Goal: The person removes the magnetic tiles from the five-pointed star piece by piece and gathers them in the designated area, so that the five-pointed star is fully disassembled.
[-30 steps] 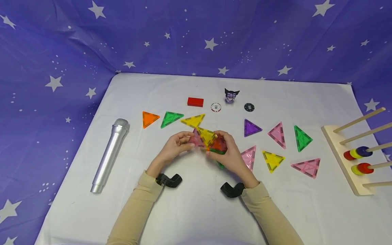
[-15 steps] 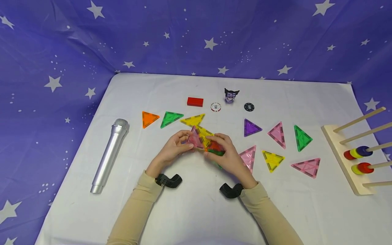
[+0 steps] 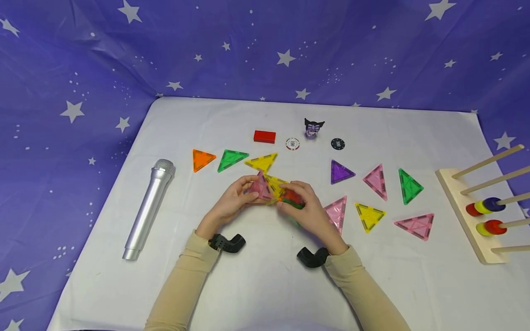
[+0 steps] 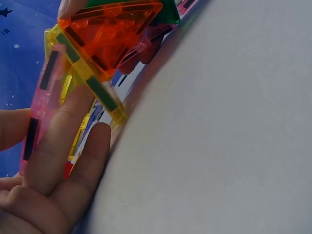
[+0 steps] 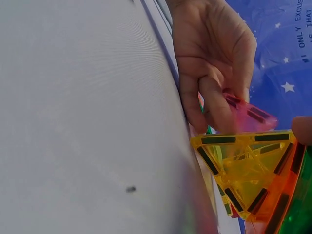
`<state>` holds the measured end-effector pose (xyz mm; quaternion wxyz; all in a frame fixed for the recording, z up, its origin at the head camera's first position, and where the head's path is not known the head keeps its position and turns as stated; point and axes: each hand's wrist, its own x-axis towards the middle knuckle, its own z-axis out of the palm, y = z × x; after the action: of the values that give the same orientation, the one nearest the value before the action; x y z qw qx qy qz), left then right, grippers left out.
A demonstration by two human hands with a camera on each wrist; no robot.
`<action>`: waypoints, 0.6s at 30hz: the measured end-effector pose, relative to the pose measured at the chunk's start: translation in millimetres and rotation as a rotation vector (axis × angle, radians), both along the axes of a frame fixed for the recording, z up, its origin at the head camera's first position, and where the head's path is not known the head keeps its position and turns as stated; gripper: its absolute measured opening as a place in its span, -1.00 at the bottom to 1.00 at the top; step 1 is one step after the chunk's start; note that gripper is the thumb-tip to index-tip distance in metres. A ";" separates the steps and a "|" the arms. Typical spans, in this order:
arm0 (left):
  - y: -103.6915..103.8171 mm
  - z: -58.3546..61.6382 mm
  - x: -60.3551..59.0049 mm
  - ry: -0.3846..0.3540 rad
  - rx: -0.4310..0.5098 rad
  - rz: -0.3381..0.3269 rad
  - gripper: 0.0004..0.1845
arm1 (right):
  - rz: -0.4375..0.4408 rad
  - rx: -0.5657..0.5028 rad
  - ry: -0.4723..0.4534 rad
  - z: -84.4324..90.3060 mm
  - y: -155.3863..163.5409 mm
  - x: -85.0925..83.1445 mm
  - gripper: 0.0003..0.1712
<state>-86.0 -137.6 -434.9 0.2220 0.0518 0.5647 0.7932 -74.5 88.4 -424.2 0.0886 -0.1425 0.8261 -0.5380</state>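
Note:
My left hand pinches a translucent pink triangular magnetic tile between thumb and fingers, near the table's middle. My right hand holds a joined cluster of triangular magnetic tiles, its fingers bent over the top. In that cluster are a yellow tile, an orange tile and a green tile. The pink tile stands tilted right beside the yellow tile's edge, as the left wrist view shows. Parts of the cluster are hidden behind the right hand's fingers.
Loose triangular tiles lie left and right, including an orange one and a purple one. Behind are a red block, two chips and a small figurine. A silver microphone lies left; a wooden peg stand is at right.
The pink tile has turned and shifted slightly left with my left hand. My right hand's fingers have moved left over the yellow tile's edge, with the cluster still in its grip.

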 end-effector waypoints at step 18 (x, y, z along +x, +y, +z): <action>-22.4 13.0 3.7 0.190 -0.732 0.126 -0.62 | -0.016 0.017 0.002 -0.4 -1.3 0.5 -0.51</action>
<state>-82.3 -160.1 -421.8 0.1233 0.0077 0.8307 0.5428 -74.0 87.1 -424.6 0.0846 -0.1360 0.8319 -0.5314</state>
